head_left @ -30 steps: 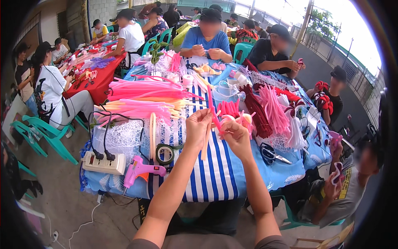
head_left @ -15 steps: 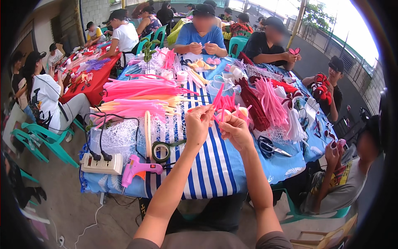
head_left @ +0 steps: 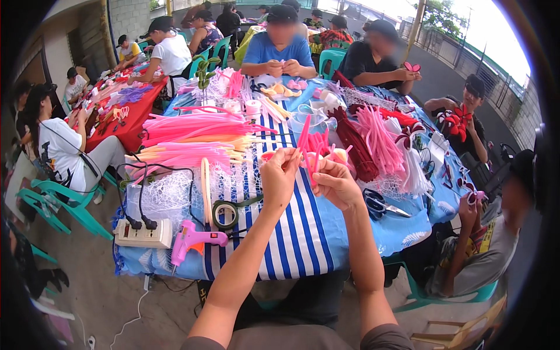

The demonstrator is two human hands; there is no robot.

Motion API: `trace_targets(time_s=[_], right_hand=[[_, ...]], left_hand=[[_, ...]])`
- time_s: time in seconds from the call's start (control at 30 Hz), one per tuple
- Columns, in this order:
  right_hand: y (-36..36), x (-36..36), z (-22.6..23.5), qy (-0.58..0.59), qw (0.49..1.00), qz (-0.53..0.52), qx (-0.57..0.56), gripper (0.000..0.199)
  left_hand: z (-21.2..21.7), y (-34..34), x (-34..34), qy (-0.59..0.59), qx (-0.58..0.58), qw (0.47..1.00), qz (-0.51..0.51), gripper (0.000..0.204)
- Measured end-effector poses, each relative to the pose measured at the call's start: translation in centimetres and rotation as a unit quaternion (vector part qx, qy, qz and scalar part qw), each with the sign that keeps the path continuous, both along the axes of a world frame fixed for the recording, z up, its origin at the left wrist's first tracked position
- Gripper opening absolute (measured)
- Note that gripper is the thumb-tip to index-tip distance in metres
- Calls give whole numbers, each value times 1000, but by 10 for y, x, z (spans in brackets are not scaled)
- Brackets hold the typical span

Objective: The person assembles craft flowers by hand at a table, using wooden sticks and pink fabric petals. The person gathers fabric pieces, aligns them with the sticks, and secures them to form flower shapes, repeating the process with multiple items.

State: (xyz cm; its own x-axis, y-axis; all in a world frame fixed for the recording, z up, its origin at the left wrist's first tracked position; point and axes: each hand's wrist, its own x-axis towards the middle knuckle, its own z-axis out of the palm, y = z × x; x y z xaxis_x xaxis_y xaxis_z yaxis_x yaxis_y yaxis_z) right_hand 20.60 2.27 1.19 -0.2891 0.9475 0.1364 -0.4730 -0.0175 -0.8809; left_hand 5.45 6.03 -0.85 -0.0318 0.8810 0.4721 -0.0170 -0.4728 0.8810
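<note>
Over the front middle of the table, my left hand (head_left: 279,175) is closed in a pinch on a pink pipe cleaner (head_left: 304,134), its free end standing up above the fingertips. Close beside it, my right hand (head_left: 338,185) pinches another pink fuzzy length, which runs down into its fingers. Whether both lengths are one bent piece I cannot tell. Just beyond my fingers lie pink and cream fuzzy pieces (head_left: 339,156), partly hidden by the hands.
Left of my hands lie pink pipe cleaners (head_left: 192,125), green tape (head_left: 224,214), a glue gun (head_left: 195,239) and a power strip (head_left: 143,232). Scissors (head_left: 385,204), dark red stems (head_left: 356,146) and pink stems (head_left: 379,140) lie right. Co-workers sit around the table.
My right hand has turned slightly, its fingers now extending more over the pink length. My left hand keeps its pinch. At right, a co-worker's red flowers have shifted.
</note>
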Motion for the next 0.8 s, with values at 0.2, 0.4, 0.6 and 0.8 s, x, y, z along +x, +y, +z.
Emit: trace_targets(time_s=[0.2,0.4,0.6,0.8], right_hand=[[-1,-4,1,-2,999,16,-28,5],[1,-3,-3,3,999,-25,-28,5],[4,-4,-7,19,992,-121,14,5],[8,-1,-12,52,975,-208,57,5]], left_hand=[[-1,1,-1,-10,-6,1000,4,18],[7,-7,2,45,52,997,44,22],[8,-17,13,108,65,992,31,47],[2,-21,15,196,126,972,36,32]])
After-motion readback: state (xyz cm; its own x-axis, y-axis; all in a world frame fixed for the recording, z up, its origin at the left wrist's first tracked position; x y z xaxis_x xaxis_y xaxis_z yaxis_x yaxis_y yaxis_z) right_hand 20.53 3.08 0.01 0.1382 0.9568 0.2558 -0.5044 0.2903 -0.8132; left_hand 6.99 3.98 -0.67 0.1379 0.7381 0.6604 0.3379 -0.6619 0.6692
